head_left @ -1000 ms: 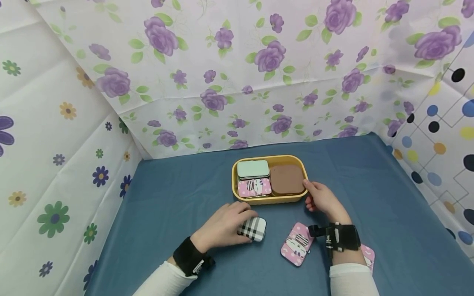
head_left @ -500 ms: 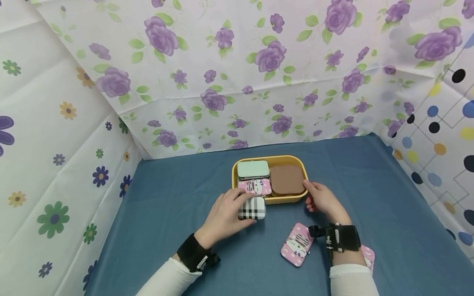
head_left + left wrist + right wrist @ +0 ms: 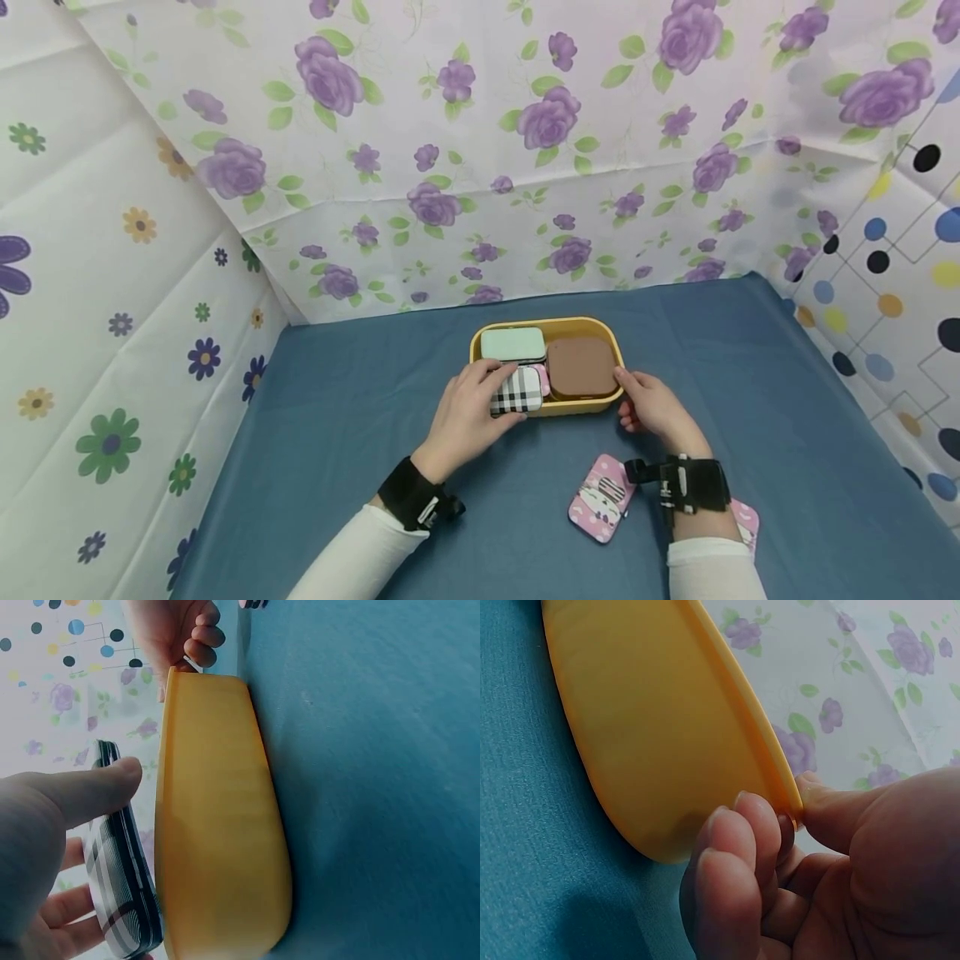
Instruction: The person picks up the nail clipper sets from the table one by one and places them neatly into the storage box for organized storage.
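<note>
My left hand (image 3: pixel 467 412) grips a small black-and-white plaid tin (image 3: pixel 517 390) by its edges, thumb on the near side. In the left wrist view the plaid tin (image 3: pixel 120 877) is just above the rim of a yellow bin (image 3: pixel 217 817). It overlaps a pink cartoon tin in the bin's front left, mostly hidden. A mint-green tin (image 3: pixel 513 343) lies behind that, and a brown rounded-square tin (image 3: pixel 581 367) fills the right side. My right hand (image 3: pixel 657 408) pinches the bin's right rim between thumb and fingers, as the right wrist view also shows at the yellow wall (image 3: pixel 652 720).
On the blue tablecloth (image 3: pixel 360 400) a pink cartoon tin (image 3: pixel 602 498) lies in front of the bin. Another pink tin (image 3: pixel 746 523) is partly covered by the right forearm. Floral sheeting (image 3: pixel 495 125) hangs behind the table, with patterned sheets at both sides.
My left hand has carried the plaid tin from the tablecloth forward and up, over the front left of the yellow bin. The right hand has stayed at the rim.
</note>
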A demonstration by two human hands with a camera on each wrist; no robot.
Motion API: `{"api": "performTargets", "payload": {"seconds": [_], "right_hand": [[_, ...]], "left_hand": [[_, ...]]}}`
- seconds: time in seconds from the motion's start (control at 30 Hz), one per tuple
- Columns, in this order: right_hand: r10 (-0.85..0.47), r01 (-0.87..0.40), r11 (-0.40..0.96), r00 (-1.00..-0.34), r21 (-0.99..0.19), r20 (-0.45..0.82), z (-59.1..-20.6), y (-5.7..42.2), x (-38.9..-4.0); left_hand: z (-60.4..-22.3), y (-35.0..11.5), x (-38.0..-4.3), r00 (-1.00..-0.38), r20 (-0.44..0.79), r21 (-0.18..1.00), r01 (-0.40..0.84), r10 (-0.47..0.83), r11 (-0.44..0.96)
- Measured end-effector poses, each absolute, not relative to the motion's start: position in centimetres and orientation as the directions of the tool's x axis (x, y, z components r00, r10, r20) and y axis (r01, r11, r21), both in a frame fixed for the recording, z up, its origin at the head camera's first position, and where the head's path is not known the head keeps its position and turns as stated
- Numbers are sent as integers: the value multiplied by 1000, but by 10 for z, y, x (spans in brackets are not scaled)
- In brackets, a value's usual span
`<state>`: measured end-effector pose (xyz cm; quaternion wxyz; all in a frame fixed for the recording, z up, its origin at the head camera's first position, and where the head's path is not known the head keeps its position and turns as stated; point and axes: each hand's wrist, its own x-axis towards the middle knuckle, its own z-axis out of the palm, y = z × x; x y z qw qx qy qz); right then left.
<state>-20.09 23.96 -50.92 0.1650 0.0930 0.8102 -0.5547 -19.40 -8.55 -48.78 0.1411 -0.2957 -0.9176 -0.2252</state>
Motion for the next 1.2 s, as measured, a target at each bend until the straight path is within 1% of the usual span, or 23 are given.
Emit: {"api": "performTargets", "payload": {"seconds": [0.2, 0.43, 0.73, 1.03, 1.2], "right_hand": [[-32, 340, 366, -926, -866, -377, -511, 240, -201], [-28, 335, 370, -928, -867, -371, -512, 241, -201], [-31, 335, 365, -928, -869, -371, -515, 240, -200], [-33, 330, 364, -930, -871, -366, -516, 242, -203], [-35, 330, 367, -929, -870, -367, -515, 242, -203]], "left_hand": [[-485, -77, -201, -811, 366, 344, 574, 457, 743], [-481, -67, -208, -827, 331, 329, 552, 453, 766], [-479, -60, -212, -853, 296, 366, 517, 430, 774], [-485, -61, -219, -845, 286, 325, 530, 453, 783], [-484, -60, -221, -844, 247, 305, 533, 476, 789]]}}
